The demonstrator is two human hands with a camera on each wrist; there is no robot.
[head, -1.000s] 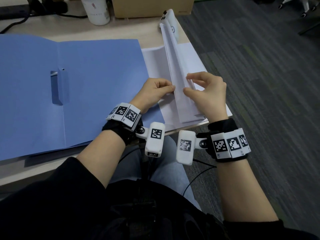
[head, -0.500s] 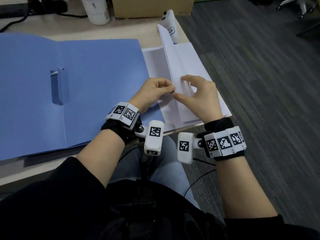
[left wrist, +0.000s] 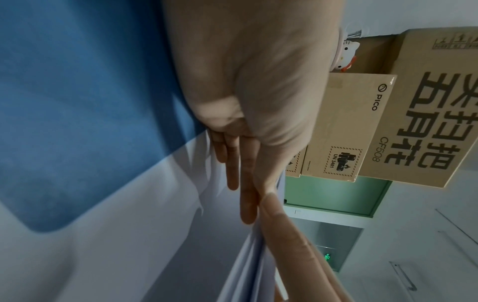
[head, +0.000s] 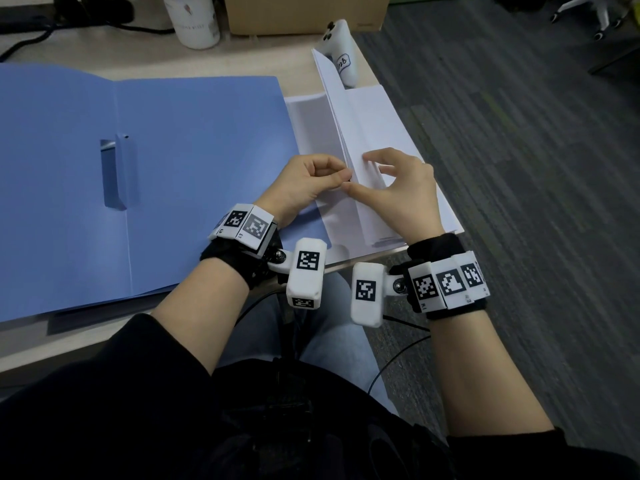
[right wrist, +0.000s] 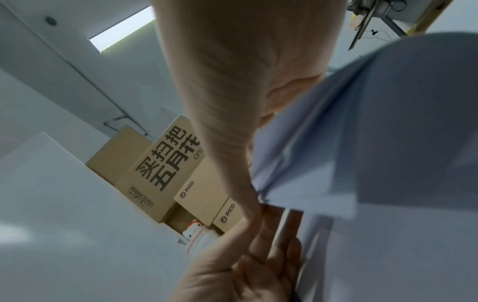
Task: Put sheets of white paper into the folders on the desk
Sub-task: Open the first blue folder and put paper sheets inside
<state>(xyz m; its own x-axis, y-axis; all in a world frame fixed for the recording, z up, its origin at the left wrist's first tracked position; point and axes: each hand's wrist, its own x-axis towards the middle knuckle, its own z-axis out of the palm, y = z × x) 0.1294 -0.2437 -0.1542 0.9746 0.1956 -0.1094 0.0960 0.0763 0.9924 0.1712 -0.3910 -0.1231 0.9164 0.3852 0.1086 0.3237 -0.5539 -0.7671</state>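
An open blue folder (head: pixel 173 161) lies flat on the desk, with a metal clip near its fold. Right of it sits a stack of white paper (head: pixel 391 116). A few top sheets (head: pixel 341 109) stand raised along their left edge. My left hand (head: pixel 311 183) pinches that raised edge between thumb and curled fingers. My right hand (head: pixel 394 192) meets it from the right, thumb and forefinger pinching the same sheets. The left wrist view shows the folder (left wrist: pixel 77 92), the paper (left wrist: pixel 129 235) and my fingertips (left wrist: pixel 247 214) on the edge. The right wrist view shows the lifted sheets (right wrist: pixel 388 132).
A white controller (head: pixel 343 50) lies behind the paper stack. A white bottle (head: pixel 194 19), a cardboard box (head: pixel 304 8) and cables (head: pixel 31 32) stand along the back. The stack reaches the desk's right edge (head: pixel 450 216), with carpeted floor beyond.
My right hand has slid left and down along the raised sheets until its thumb meets my left fingers. The left hand has kept its pinch in place.
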